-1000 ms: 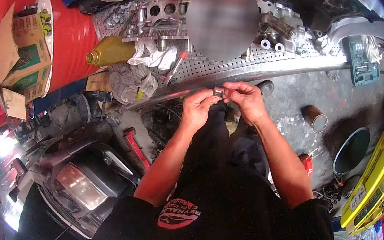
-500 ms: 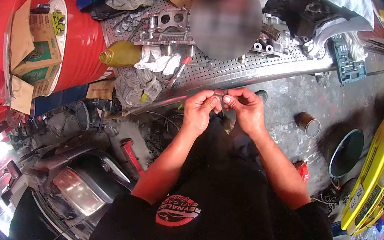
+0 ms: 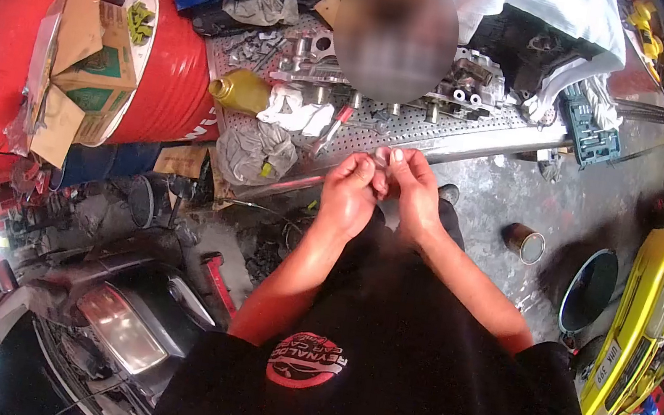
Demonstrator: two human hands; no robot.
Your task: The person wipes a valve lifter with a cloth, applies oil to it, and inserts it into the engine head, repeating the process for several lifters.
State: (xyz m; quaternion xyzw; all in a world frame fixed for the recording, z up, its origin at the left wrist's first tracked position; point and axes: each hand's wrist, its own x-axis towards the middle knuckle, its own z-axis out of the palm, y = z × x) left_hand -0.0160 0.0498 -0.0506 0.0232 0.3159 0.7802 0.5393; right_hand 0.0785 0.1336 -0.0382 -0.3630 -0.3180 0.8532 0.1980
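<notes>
My left hand (image 3: pixel 351 193) and my right hand (image 3: pixel 415 189) meet in front of my body, near the edge of the metal bench. Between their fingertips they pinch a small round metal cylinder (image 3: pixel 382 156), mostly covered by the fingers. Both hands are closed. Beyond them on the perforated bench top (image 3: pixel 398 132) lies a metal engine cylinder head (image 3: pixel 476 88), its middle hidden by a blurred disc. A red-handled tool (image 3: pixel 333 129) rests on the bench to the left of my hands, beside a white cloth (image 3: pixel 296 112).
A yellow-green jug (image 3: pixel 242 93) and a grey rag (image 3: pixel 250 154) lie at the bench's left, near a red drum (image 3: pixel 174 92) bearing an open cardboard box (image 3: pixel 95 81). At right are a teal socket case (image 3: pixel 593 134), a floor can (image 3: pixel 526 243) and a yellow bumper (image 3: pixel 633 326).
The view has shifted, so the bench items sit further right in it. My fingers have changed position around the small cylinder, which now shows less of its side.
</notes>
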